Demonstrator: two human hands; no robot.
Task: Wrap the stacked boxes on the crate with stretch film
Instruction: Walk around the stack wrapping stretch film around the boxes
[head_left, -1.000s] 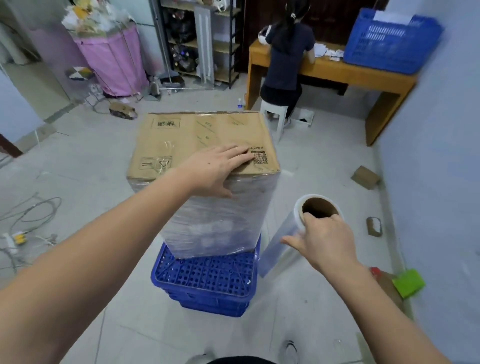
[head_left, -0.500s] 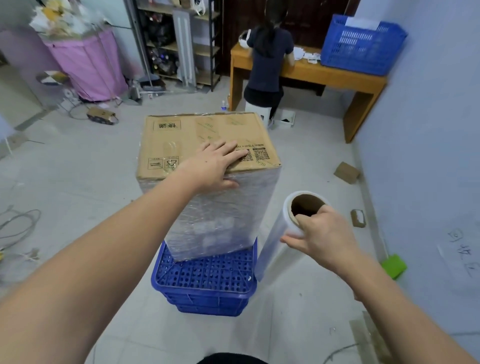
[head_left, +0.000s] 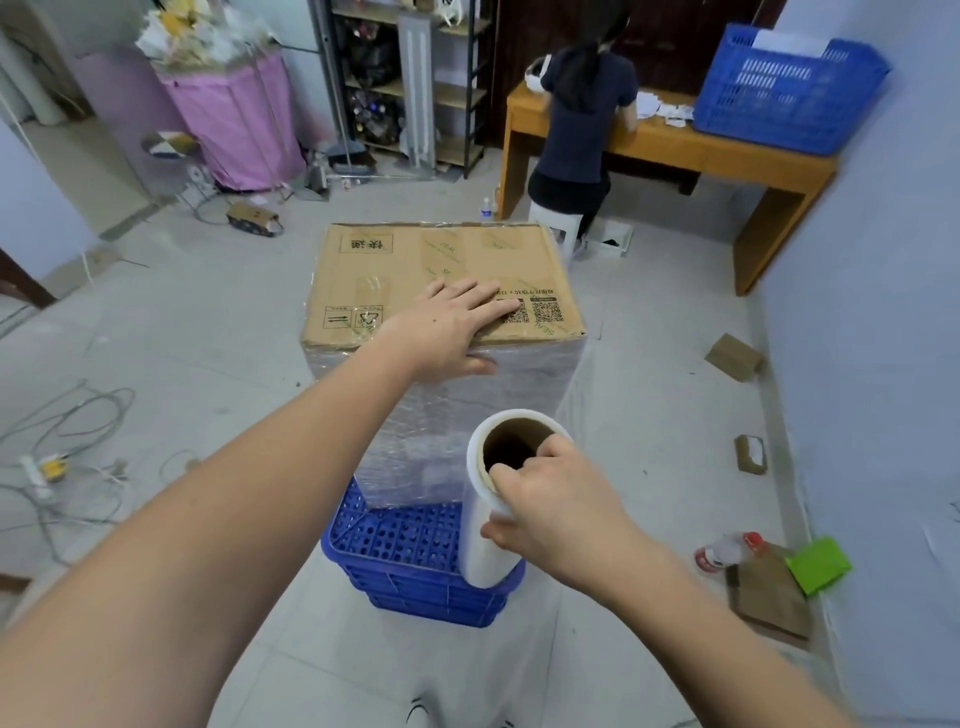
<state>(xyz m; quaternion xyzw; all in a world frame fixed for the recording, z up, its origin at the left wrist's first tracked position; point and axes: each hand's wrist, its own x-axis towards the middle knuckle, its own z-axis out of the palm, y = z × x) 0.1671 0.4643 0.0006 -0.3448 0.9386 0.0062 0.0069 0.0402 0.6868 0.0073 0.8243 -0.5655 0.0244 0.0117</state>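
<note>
The stacked cardboard boxes (head_left: 441, 265) stand on a blue plastic crate (head_left: 405, 561) in the middle of the floor. Clear stretch film covers their sides, and a sheet of it runs from the right side of the stack to the roll. My left hand (head_left: 447, 327) lies flat on the top box near its front edge, thumb over the wrapped side. My right hand (head_left: 550, 509) grips the upright stretch film roll (head_left: 493, 509) at its top end, a finger hooked into the cardboard core, in front of the stack's right corner.
A person (head_left: 582, 119) sits on a white stool at a wooden desk (head_left: 727, 156) behind the stack, with a blue basket (head_left: 784, 88) on it. Cables (head_left: 67, 457) lie on the floor at left. Cardboard pieces (head_left: 769, 592), a green object and a bottle lie by the right wall.
The roll in my right hand has come in from the stack's right to in front of its right corner. My left hand has stayed on the box top. The view has shifted.
</note>
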